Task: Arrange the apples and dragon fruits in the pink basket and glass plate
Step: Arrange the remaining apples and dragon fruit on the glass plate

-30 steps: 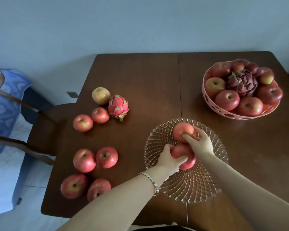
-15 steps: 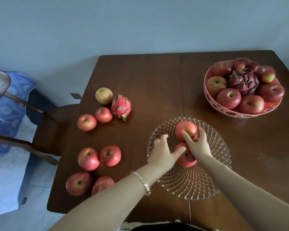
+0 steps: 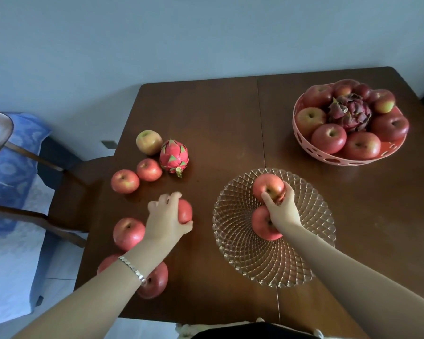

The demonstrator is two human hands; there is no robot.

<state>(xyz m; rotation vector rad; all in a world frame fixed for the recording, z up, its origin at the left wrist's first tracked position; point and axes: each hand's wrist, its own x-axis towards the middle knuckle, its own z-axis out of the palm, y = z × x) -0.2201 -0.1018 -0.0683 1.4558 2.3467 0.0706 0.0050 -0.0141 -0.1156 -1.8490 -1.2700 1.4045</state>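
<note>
Gripping a loose apple [image 3: 184,211] at the table's nine o'clock, left hand [image 3: 167,221] curls round it; right hand [image 3: 283,211] holds the twelve-o'clock apple [image 3: 268,187] on the glass plate [image 3: 230,253]. Best lift clean, seat it alongside gently.

Wooden table [image 3: 206,118], apples [image 3: 124,181], dragon fruit [image 3: 174,156], glass plate [image 3: 311,253], pink basket [image 3: 338,160]

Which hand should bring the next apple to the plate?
Left. The left hand grips a loose apple on the table beside the plate, while the right hand is busy holding the far apple in the plate.
</note>
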